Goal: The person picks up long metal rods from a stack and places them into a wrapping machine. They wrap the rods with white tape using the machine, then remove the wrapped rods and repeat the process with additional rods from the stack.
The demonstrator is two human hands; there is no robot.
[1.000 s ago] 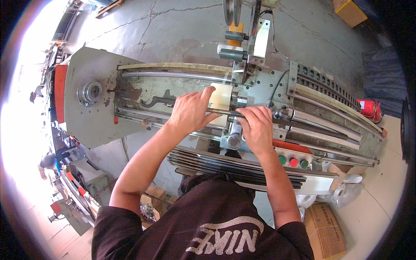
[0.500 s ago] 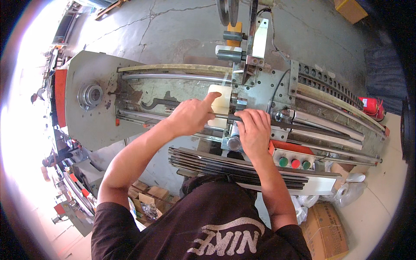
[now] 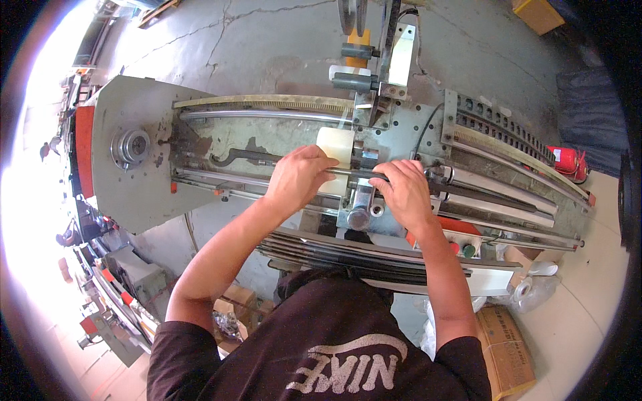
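A slim rod (image 3: 344, 172), bare metal at its left part and dark further right, lies across the machine's carriage. My left hand (image 3: 297, 179) pinches its left part between thumb and fingers, beside a cream-white block or roll (image 3: 336, 143). About a hand's width to the right, my right hand (image 3: 409, 194) has thumb and fingers closed around the dark part. Past that hand a long dark bar (image 3: 488, 199) runs right over the bright rails; whether it is one piece with the rod is hidden. A dark hook-ended tool (image 3: 234, 156) lies left of my left hand.
Several dark strips (image 3: 321, 254) lie stacked on a ledge before me. A red control box (image 3: 461, 234) with coloured buttons sits beneath my right forearm. The grey headstock (image 3: 134, 200) stands at left; an upright arm with rollers (image 3: 354, 81) rises beyond. A fire extinguisher (image 3: 567, 162) stands far right.
My left index finger has come off the cream-white block and bent onto the rod. The right hand has shifted slightly right, its forearm now covering part of the control box. The view has moved slightly.
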